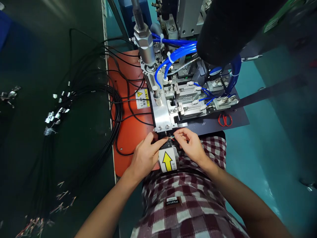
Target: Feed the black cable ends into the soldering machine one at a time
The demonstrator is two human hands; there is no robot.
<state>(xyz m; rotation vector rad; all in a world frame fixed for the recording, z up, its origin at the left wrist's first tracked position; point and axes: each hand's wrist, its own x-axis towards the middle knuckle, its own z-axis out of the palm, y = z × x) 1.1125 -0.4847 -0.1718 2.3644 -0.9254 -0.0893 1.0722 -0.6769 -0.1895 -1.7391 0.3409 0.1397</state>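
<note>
At the front edge of the machine (161, 115), both hands meet over a small bunch of thin coloured wire ends (171, 137). My left hand (145, 154) is closed, its index finger stretched to the left side of these wires; the fingertips partly hide what they grip. From the right, thumb and fingertips of my right hand (192, 145) pinch the other side of the wires. Just below them lies a white plate with a yellow arrow (167, 161). Several black cables (131, 114) run across the orange-red base (128, 135) toward the machine.
Red-handled scissors (225, 120) lie right of the machine on the dark plate (237, 124). Blue air hoses (182, 53) and a thick black tube (223, 33) hang overhead. Left on the dark table (84, 205) are a black cable coil (116, 122) and cables with metal connectors (58, 114).
</note>
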